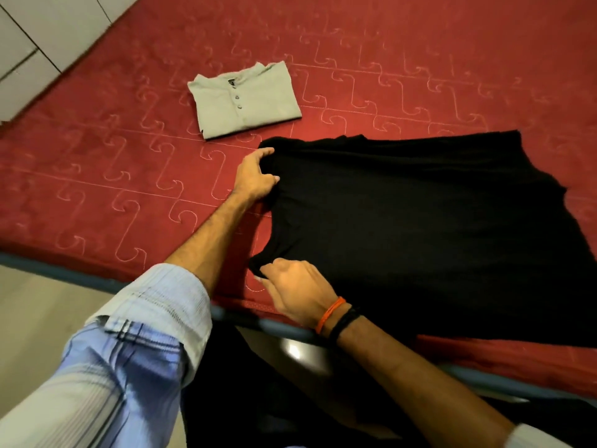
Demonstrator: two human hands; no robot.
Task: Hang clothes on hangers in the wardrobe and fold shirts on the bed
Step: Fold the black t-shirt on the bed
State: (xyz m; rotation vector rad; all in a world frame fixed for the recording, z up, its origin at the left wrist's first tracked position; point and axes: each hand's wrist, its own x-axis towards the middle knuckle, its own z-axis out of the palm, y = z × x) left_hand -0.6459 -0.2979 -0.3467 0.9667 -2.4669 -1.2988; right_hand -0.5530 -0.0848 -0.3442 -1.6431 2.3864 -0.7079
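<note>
A black shirt lies spread flat on the bed, covering the area near the bed's near edge and extending off the right side of the view. The bed carries a red quilted cover with a pale stitched scroll pattern. The left hand sits at the shirt's far left corner, fingers and thumb curled around a bunched fold of the black fabric. The right hand is positioned at the shirt's near left corner, close to the bed's near edge, with thumb and fingers pinching a small tab of the cloth. Both hands are therefore clamped on the same garment, one at each end of its left side, and the fabric edge between them curves inward. The left forearm emerges from a rolled light blue striped sleeve. The right wrist wears an orange band and, just beside it, a black band. A folded light grey shirt with a buttoned placket rests farther in on the bed, toward its far left corner, well apart from the black shirt and touched by neither hand. White panelled doors stand beyond the bed's far left corner. Pale flooring is visible below the bed's near edge at left.
</note>
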